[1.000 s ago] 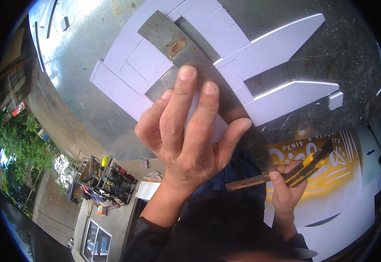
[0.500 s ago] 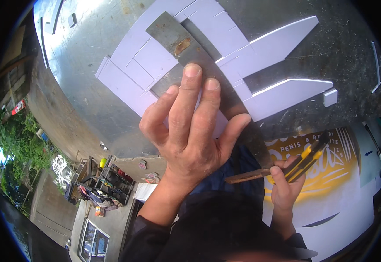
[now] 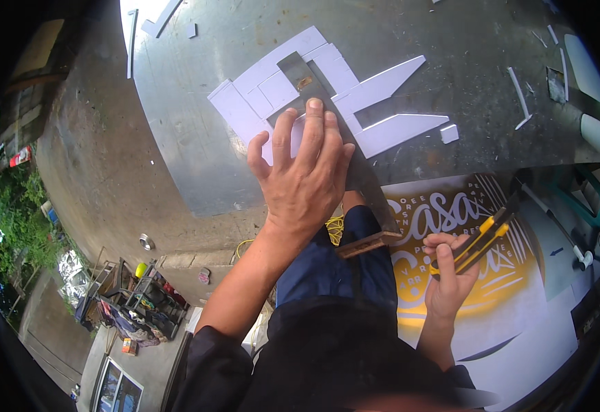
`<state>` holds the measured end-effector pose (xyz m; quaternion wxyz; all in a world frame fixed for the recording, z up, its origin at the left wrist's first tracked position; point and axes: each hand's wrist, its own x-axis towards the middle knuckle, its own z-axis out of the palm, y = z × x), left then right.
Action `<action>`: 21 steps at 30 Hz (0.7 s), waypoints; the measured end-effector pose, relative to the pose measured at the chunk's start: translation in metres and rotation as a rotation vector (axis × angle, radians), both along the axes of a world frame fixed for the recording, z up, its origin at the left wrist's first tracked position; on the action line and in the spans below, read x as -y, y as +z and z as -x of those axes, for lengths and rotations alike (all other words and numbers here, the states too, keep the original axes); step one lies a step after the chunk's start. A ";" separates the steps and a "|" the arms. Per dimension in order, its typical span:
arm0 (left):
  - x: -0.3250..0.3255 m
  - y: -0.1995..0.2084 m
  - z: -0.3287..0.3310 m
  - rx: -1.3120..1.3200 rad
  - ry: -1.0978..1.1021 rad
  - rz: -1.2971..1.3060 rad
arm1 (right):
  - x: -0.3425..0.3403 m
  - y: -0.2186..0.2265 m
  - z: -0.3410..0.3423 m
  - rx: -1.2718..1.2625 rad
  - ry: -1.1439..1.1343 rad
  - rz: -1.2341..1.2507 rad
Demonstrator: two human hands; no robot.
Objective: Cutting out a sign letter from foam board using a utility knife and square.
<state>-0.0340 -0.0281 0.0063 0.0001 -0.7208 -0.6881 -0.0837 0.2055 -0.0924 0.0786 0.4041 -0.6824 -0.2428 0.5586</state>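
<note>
My left hand [image 3: 303,175] lies spread over a steel square [image 3: 367,180], its fingertips pressing the long blade onto a white cut-out board [image 3: 382,87]. The blade crosses the board at a slant and sticks out past the table's near edge. There it ends in a thick, rusty short arm [image 3: 368,244] above my lap. Lower right, my right hand [image 3: 449,281] is closed around a yellow-and-black utility knife [image 3: 480,240]. The knife points up and to the right, apart from the board. Scored lines and notches show in the board; my left hand hides part of it.
The grey metal table [image 3: 465,103] carries a small white offcut [image 3: 449,134] near the board. Thin strips [image 3: 519,99] lie at the right and more at the far left. A yellow-and-white printed sheet [image 3: 465,302] lies below the table edge. Yellow cord [image 3: 335,230] hangs by my legs.
The whole view has shifted, so board and table appear smaller and farther off. My left hand stays on the square, its fingers closer together. My right hand still holds the knife, now apart from the square's rusty arm.
</note>
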 end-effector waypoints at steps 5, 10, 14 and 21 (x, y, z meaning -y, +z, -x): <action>-0.003 0.000 0.000 0.065 0.024 -0.026 | -0.020 0.021 0.007 0.014 0.183 -0.098; -0.003 -0.003 -0.002 0.211 0.087 -0.056 | -0.031 0.041 0.017 -0.007 0.239 -0.152; -0.003 -0.001 -0.003 0.192 0.075 -0.100 | -0.028 0.047 0.008 0.037 0.288 -0.147; -0.001 -0.003 -0.002 0.148 0.037 -0.139 | -0.048 0.055 0.010 0.103 0.429 -0.021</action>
